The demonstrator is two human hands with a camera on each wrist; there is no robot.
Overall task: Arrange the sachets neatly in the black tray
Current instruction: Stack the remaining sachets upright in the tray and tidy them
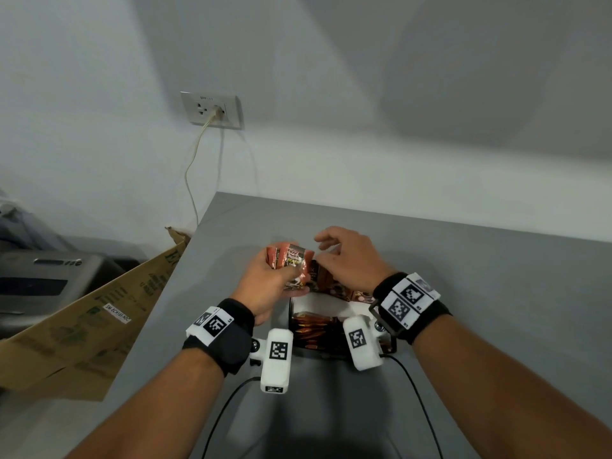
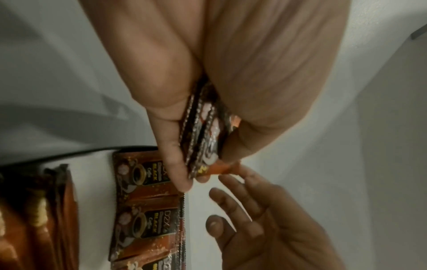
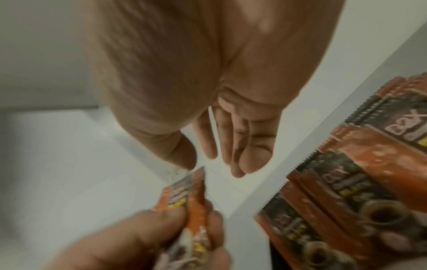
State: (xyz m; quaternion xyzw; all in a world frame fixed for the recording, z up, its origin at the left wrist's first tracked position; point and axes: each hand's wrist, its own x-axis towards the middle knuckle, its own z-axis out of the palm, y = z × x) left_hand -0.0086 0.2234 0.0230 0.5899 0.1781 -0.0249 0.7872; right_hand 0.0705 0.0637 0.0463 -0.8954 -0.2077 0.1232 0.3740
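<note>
Partly done: coffee sachets (image 1: 313, 329) stand in the black tray (image 1: 390, 342); left hand (image 1: 265, 286) pinches a bundle (image 1: 291, 260); right hand (image 1: 347, 256) fingers spread, empty.

Tray (image 1: 292, 321) on table (image 1: 463, 293), near edge, between the two wrists. Sachets (image 1: 313, 329) stacked inside tray's near part. Strip of joined sachets (image 1: 334, 286) lies over tray's far rim, possibly half out; view blocked by hands. Left hand (image 1: 265, 289) above tray's far-left corner, holding bundle of sachets (image 1: 289, 260). Right hand (image 1: 347, 256) just right of bundle, over strip. Cardboard box (image 1: 86, 326) left of table. Wall socket (image 1: 212, 110) far left, cord (image 1: 192, 173) dropping behind table.
</note>
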